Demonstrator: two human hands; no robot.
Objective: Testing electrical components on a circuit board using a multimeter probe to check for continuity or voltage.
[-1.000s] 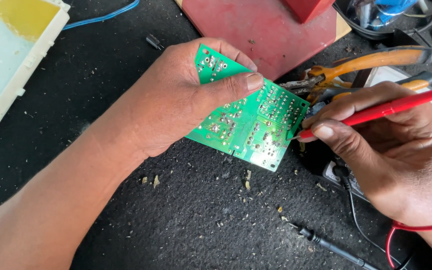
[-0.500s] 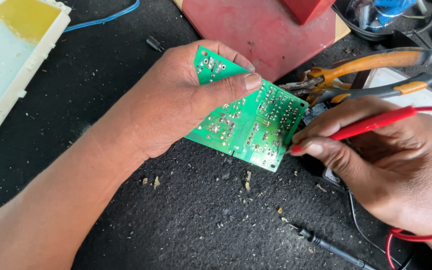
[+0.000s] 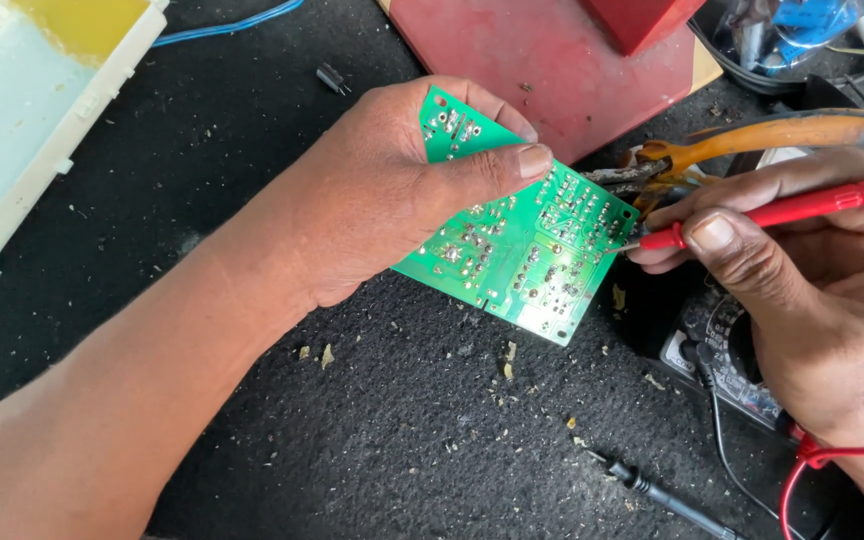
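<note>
My left hand (image 3: 382,195) grips a green circuit board (image 3: 527,255), solder side up and tilted, with the thumb pressed across its top. My right hand (image 3: 802,290) pinches a red meter probe (image 3: 782,210) between thumb and fingers. The probe's metal tip touches the board's right edge. A red lead (image 3: 832,452) runs from under my right wrist.
Orange-handled pliers (image 3: 752,140) lie behind the board. A black probe (image 3: 652,492) rests on the dark mat (image 3: 402,440) among crumbs. A meter dial (image 3: 712,330) shows under my right hand. A red slab (image 3: 542,60) sits at the back, a white and yellow casing (image 3: 32,110) at the left.
My right hand has shifted up and right along the board's right edge, carrying the red probe tip from the lower corner to the edge's upper part. The left hand holds the board nearly still.
</note>
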